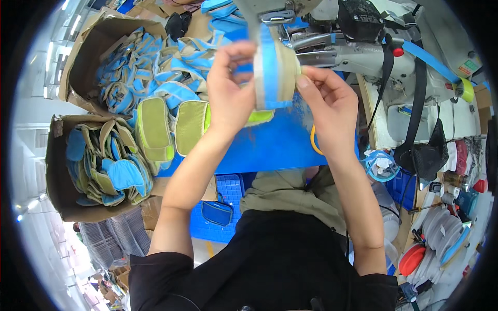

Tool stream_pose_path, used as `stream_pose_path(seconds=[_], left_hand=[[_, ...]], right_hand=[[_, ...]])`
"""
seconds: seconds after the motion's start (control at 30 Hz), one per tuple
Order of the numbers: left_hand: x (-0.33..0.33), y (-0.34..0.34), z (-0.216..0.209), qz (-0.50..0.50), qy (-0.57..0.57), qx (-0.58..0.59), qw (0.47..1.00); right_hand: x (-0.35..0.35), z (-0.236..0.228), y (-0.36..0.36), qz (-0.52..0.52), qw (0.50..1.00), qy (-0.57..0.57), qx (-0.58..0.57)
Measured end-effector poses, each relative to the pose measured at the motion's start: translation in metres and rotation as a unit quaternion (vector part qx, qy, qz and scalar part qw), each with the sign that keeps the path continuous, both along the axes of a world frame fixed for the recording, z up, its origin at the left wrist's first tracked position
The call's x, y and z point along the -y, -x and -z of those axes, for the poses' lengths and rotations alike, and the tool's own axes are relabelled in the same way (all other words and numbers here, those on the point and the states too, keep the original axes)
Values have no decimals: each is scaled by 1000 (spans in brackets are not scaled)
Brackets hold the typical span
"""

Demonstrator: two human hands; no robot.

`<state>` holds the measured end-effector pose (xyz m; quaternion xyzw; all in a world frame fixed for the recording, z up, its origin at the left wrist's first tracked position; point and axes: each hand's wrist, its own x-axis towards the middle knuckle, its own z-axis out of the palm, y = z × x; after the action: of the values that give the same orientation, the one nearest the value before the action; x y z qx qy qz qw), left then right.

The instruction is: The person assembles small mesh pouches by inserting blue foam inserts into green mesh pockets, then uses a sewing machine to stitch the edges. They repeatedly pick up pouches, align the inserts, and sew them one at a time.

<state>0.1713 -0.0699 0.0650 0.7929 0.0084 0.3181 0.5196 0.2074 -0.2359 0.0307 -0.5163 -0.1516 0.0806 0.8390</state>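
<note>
A looped fabric strip (275, 72), blue and beige with a pale edge, is held up in front of the sewing machine (332, 54). My right hand (332, 98) pinches its right edge between thumb and forefinger. At the strip's left edge my left hand (231, 85) is closed on it, its fingertips slightly blurred and partly hidden. Beneath my hands is the blue tabletop (249, 150). Lime-green mesh panels with beige edging, one a rounded panel (155, 127) and one beside it (191, 127), lie left of my left forearm. A yellow-orange ring handle (315, 140) shows beside my right wrist.
Blue and beige strips (181, 67) heap out of a cardboard box (83, 67) at the far left. A nearer box (59, 181) holds sewn pieces. Below the table, a blue plastic crate (231, 184) bears a small dark-blue pouch (217, 212). Black straps (415, 103) hang at right.
</note>
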Motion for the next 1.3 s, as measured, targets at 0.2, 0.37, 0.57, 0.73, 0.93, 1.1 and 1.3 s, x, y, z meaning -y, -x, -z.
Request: stream_pose_path(seconds=[0.2,0.37,0.57,0.73,0.93,1.1,1.3], left_hand=[[-2,22,-10,178,440,-212,854],[-5,19,0,175,219,-151,948],[-9,15,-16,184,308,-142,923],[-9,12,-25,206,295,-205,910],[-9,7,-24,199,325,-236,894],[-5,2,-19,208,371,-281,860],[-6,0,-22,216,409,-313,830]], right_hand=[[10,8,19,19,998,19,60],[10,13,20,48,996,33,71],[8,11,6,112,974,139,140],[3,-10,-1,123,941,231,217],[-6,-5,-4,136,946,227,188],[-8,8,-5,144,958,173,177],[-7,8,-4,135,960,182,166]])
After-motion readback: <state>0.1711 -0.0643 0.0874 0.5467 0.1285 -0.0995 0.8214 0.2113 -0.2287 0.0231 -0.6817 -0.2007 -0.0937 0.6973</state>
